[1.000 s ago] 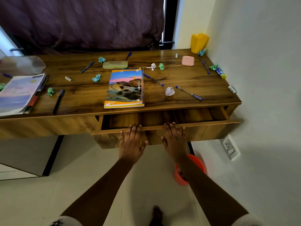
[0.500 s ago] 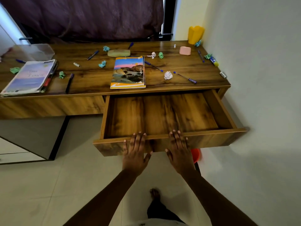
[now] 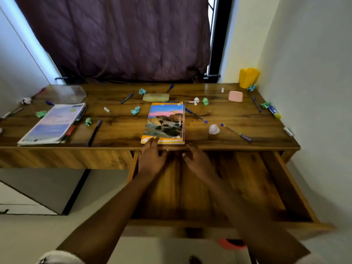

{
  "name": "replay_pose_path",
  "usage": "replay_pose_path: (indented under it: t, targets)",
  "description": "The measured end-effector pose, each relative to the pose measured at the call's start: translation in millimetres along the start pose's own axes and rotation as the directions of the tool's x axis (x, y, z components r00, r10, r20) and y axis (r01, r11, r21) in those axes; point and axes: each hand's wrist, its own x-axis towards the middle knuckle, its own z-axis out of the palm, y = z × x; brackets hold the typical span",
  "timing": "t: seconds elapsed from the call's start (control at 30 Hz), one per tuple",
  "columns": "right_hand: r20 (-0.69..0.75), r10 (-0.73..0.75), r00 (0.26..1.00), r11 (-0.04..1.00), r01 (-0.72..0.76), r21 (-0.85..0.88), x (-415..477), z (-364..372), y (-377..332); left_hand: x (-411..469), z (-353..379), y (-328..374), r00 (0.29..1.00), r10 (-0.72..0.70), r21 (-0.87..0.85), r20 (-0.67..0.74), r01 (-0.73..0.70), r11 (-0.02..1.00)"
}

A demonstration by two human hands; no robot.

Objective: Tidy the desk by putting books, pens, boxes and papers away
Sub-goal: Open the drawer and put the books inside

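1. Well left of the book (image 3: 164,122), a stack of notebooks (image 3: 53,123) lies on the desk (image 3: 118,130), with a clear tub (image 3: 64,94) behind the stack.
2. Between that stack and the book lie a green paper ball (image 3: 88,121) and a black pen (image 3: 94,132), apart from each other.
3. Just behind the book sits a pale yellow case (image 3: 156,97).
4. The left hand (image 3: 151,159) reaches over the desk's front edge. Its fingers (image 3: 152,140) are straight and slightly apart, and they rest on the book's near left corner without gripping it.
5. The book itself lies flat, cover up, at the desk's front edge, directly above the open drawer (image 3: 247,168).
6. The right hand (image 3: 198,162) hovers over the drawer, just below the book's near right corner. It is blurred, with fingers loosely bent and apart and holding nothing, and the fingertips are at the desk edge.
7. Right of the book lies a white paper ball (image 3: 214,129), with a blue pen (image 3: 236,132) just beyond it.
8. Farther right and behind the book are a pink box (image 3: 235,96), a yellow cup (image 3: 248,77) in the back corner, and a glue stick (image 3: 274,112) by the wall.
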Motion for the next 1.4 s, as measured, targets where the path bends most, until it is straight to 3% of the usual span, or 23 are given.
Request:
replay_pose_path:
  t: [0.13,0.27,0.37,0.57,0.77,0.9,1.03,1.17,1.4]
  targets:
    - [0.090,0.133,0.987,0.986,-0.140,0.087,102,4,-14,97,-5,-13,0.973,-0.206,0.027,0.107,0.204,0.979]
    - [0.134,0.255,0.958,0.967,-0.251,-0.047,148,21,-11,139,2,-32,0.921,-0.336,0.014,0.198,0.340,0.940]
    - [0.074,0.246,0.967,0.968,-0.241,-0.072,159,30,-7,144,12,-39,0.930,-0.332,0.028,0.156,0.331,0.943]
    - [0.047,0.357,0.933,0.925,-0.360,0.121,172,31,-10,129,15,-25,0.939,-0.340,-0.062,0.055,0.344,0.937]
    - [0.017,0.373,0.928,0.927,-0.373,0.036,144,28,-14,114,-1,-40,0.872,-0.470,-0.327,0.136,0.487,0.810]
    - [-0.015,0.405,0.914,0.914,-0.405,0.000,119,36,-16,95,-7,-47,0.855,-0.478,-0.408,0.203,0.517,0.752]
    - [-0.043,0.505,0.862,0.833,-0.473,0.288,89,48,-17,64,-14,-51,0.872,-0.415,-0.485,0.258,0.489,0.725]
    - [0.053,0.560,0.827,0.694,-0.503,0.516,51,52,-19,20,-29,-49,0.899,-0.357,-0.472,0.254,0.438,0.765]
    - [0.183,0.471,0.863,0.718,-0.496,0.488,-47,26,-40,-65,-72,-39,0.901,-0.213,-0.556,0.378,0.405,0.725]
